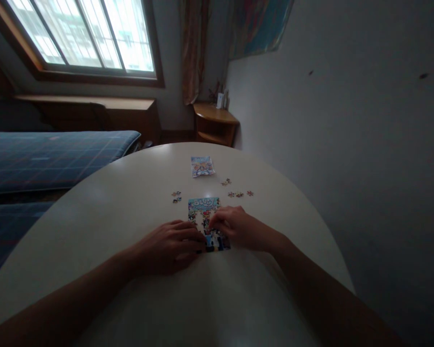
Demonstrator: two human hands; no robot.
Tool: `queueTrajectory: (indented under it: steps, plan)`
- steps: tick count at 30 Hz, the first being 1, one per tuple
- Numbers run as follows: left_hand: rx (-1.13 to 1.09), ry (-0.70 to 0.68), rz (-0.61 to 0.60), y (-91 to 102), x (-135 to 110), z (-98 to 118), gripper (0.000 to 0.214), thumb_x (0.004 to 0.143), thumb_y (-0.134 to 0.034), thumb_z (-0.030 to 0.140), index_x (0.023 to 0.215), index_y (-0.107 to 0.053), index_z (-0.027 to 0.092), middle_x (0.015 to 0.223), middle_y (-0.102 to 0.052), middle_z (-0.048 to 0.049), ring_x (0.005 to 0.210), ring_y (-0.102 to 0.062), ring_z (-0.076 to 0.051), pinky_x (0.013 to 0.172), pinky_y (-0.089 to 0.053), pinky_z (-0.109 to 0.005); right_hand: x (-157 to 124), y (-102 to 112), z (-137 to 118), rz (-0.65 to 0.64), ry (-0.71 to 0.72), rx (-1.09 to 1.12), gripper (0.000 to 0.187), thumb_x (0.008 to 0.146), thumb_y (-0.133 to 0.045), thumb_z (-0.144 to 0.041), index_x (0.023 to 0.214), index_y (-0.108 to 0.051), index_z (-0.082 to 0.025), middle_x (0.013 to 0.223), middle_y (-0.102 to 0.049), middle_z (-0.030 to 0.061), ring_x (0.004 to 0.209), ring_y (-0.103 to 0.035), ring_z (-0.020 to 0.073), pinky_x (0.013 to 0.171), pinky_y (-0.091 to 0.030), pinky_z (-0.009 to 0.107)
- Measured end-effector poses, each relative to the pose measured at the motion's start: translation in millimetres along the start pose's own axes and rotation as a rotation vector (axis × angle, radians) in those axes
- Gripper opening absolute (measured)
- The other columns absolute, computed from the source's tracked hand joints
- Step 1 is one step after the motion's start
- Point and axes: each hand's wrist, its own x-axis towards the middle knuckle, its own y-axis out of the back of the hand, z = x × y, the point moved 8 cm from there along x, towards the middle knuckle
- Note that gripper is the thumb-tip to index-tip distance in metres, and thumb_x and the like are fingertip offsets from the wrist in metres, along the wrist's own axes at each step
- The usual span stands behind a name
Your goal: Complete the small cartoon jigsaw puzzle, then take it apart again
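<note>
A partly assembled jigsaw puzzle (203,204) with a colourful cartoon print lies on the white table in front of me. Pale gaps show in its middle. My left hand (171,246) rests over its lower left edge, palm down with fingers stretched out. Over the right half, my right hand (238,226) bends its fingers into a pinch at the middle of the puzzle. Whatever is between those fingertips is hidden. Loose puzzle pieces (176,196) lie to the left of the puzzle. More loose pieces (239,194) are spread on the right, and a few others (226,182) sit farther back.
A small printed sheet or packet (202,166) lies toward the far side of the round white table (130,193). Beyond the table are a plaid mattress (58,154) on the left and a wooden corner shelf (217,114). A wall (329,144) runs along the right.
</note>
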Motion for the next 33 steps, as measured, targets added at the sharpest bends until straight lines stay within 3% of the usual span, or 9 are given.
queueTrajectory:
  steps: [14, 26, 33]
  plan:
    - [-0.029, 0.02, 0.004, 1.0, -1, 0, 0.028, 0.088, -0.058, 0.022, 0.114, -0.064, 0.027, 0.116, -0.068, -0.0022, 0.104, -0.063, -0.019, 0.094, -0.051, -0.035, 2, -4, 5, 0.013, -0.005, -0.053, 0.021, 0.086, -0.056, -0.012, 0.091, -0.074, -0.022, 0.091, -0.073, 0.0028, 0.085, -0.063, 0.0147, 0.083, -0.041, 0.028]
    - [-0.018, 0.019, 0.005, 1.0, -1, 0, 0.027, 0.087, -0.058, 0.023, 0.113, -0.065, 0.027, 0.116, -0.068, -0.0028, 0.105, -0.063, -0.019, 0.094, -0.052, -0.037, -4, 4, 5, -0.065, -0.044, 0.015, 0.018, 0.085, -0.059, -0.018, 0.092, -0.076, -0.02, 0.086, -0.074, 0.0034, 0.074, -0.064, 0.0128, 0.068, -0.043, 0.024]
    - [-0.011, 0.021, -0.015, 0.3, 0, -1, 0.026, 0.088, -0.057, 0.023, 0.113, -0.064, 0.026, 0.118, -0.068, -0.0019, 0.105, -0.063, -0.02, 0.093, -0.052, -0.038, -5, 4, 12, -0.037, -0.125, 0.047, 0.019, 0.084, -0.057, -0.014, 0.089, -0.074, -0.019, 0.081, -0.072, 0.0018, 0.069, -0.062, 0.0117, 0.065, -0.042, 0.023]
